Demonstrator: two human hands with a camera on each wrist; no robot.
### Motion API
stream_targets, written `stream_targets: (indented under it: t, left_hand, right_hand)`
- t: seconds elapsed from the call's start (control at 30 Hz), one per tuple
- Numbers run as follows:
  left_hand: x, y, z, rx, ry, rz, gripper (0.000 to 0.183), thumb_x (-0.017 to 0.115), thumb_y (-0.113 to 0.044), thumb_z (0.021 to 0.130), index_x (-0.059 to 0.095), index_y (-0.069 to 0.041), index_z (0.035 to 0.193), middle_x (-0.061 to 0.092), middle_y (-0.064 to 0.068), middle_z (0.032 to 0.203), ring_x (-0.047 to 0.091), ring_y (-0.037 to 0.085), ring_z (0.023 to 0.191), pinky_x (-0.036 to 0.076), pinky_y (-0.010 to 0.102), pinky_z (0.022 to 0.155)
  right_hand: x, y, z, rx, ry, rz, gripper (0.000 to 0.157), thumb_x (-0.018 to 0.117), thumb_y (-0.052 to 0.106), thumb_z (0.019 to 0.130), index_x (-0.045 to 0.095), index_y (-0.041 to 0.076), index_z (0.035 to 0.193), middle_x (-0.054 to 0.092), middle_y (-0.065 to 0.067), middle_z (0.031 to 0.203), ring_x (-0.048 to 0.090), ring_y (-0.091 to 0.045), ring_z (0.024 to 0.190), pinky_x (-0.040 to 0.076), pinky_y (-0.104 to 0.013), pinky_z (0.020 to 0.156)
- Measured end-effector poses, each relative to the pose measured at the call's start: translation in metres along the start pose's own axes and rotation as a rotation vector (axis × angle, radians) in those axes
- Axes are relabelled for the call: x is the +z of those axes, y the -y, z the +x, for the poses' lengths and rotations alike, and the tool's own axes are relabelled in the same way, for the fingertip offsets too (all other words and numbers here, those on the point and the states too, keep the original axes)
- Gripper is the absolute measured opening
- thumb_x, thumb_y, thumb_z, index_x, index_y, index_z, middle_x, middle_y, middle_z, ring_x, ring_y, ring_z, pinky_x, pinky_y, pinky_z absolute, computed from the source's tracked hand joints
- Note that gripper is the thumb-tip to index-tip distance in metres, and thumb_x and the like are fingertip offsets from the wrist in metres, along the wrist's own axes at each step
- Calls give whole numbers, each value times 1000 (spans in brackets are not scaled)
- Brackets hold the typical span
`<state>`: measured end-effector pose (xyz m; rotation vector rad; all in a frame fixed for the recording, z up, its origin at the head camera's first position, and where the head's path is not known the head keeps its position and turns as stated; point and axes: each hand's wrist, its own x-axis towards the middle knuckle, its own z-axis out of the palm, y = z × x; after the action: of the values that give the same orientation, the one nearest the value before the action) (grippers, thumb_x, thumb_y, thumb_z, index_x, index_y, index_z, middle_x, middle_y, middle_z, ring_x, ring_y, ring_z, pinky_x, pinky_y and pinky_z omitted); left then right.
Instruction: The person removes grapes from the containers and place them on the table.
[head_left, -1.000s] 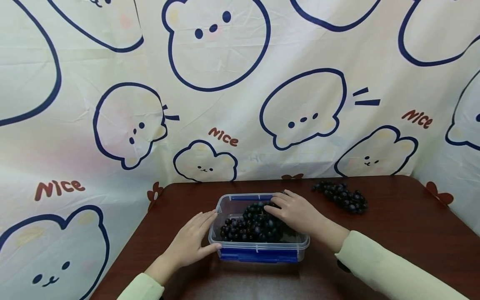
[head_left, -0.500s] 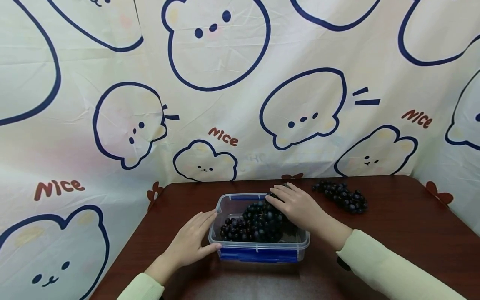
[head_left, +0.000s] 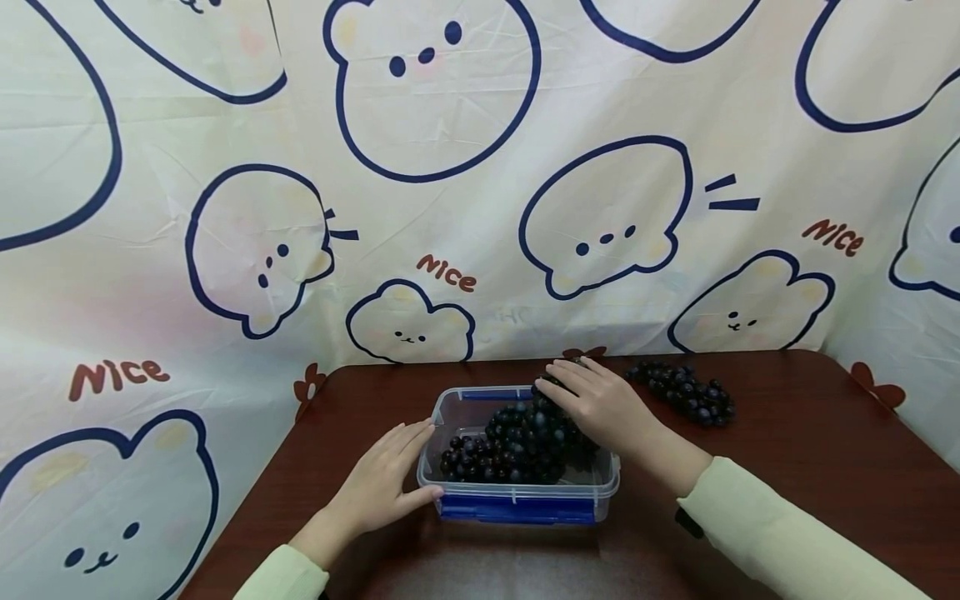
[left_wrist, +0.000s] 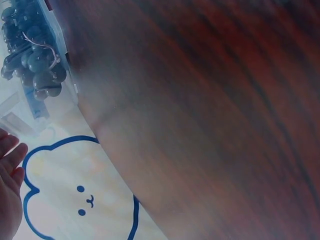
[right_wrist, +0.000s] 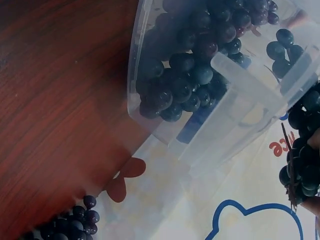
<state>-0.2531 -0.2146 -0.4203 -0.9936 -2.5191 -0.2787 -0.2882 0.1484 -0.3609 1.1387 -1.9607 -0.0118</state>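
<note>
My right hand (head_left: 600,404) grips a bunch of dark grapes (right_wrist: 300,165) over the back right of a clear plastic box (head_left: 517,490). In the right wrist view this bunch shows a brown stem, with fingertips on its grapes at the right edge. More dark grapes (head_left: 472,458) lie inside the box. My left hand (head_left: 386,479) rests against the box's left side, its fingers straight along the wall and the thumb at the front corner. Only part of that hand (left_wrist: 10,185) appears in the left wrist view.
Another bunch of dark grapes (head_left: 686,393) lies on the brown table (head_left: 810,467), behind and right of the box. Blue clip flaps (head_left: 517,510) line the box's front. A cloth with bear drawings (head_left: 480,208) hangs behind the table.
My right hand has risen slightly and moved back and right, drawing the gripped bunch up over the box's rim. The left hand and box have kept their places.
</note>
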Motion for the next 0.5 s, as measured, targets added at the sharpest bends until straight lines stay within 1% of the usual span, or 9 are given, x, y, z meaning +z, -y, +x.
stream_targets:
  t: [0.1, 0.2, 0.27, 0.33, 0.4, 0.5]
  left_hand:
    - [0, 0, 0, 1, -3, 2, 76, 59, -57, 89, 51, 0, 139, 49, 13, 143, 45, 25, 132, 34, 48, 108]
    - [0, 0, 1, 6, -7, 0, 76, 59, -57, 89, 51, 0, 139, 49, 14, 143, 45, 26, 131, 34, 50, 108]
    - [0, 0, 1, 8, -8, 1, 77, 59, -58, 89, 51, 0, 139, 49, 14, 142, 45, 26, 131, 34, 49, 108]
    - [0, 0, 1, 8, -6, -1, 77, 59, -57, 89, 51, 0, 139, 49, 14, 143, 45, 26, 132, 33, 49, 109]
    - [0, 0, 1, 9, -5, -1, 77, 60, -57, 89, 51, 0, 139, 49, 14, 142, 45, 26, 132, 33, 48, 109]
    - [0, 0, 0, 11, -6, -3, 77, 60, -57, 89, 51, 1, 139, 49, 14, 142, 45, 26, 132, 33, 48, 109]
  right_hand:
    - [-1, -2, 1, 9, -37, 9, 54, 83, -2, 71, 67, 5, 122, 65, -18, 120, 63, -31, 110, 51, -49, 91]
    - [-4, -5, 2, 18, -66, 7, 56, 87, 5, 68, 67, 4, 121, 65, -18, 120, 63, -32, 110, 51, -51, 89]
    - [-7, -7, 3, 28, -72, 1, 56, 87, 9, 69, 67, 5, 121, 64, -19, 120, 62, -32, 110, 51, -51, 89]
    - [-9, -9, 3, 35, -79, -6, 59, 89, 14, 67, 68, 5, 121, 64, -19, 120, 62, -33, 110, 51, -51, 89]
    - [-12, -11, 3, 42, -89, -10, 57, 88, 14, 68, 68, 5, 120, 64, -19, 120, 62, -33, 110, 51, -51, 90]
    - [-15, -14, 3, 47, -115, -17, 51, 84, 7, 70, 68, 5, 119, 65, -19, 118, 62, -33, 109, 51, -51, 88]
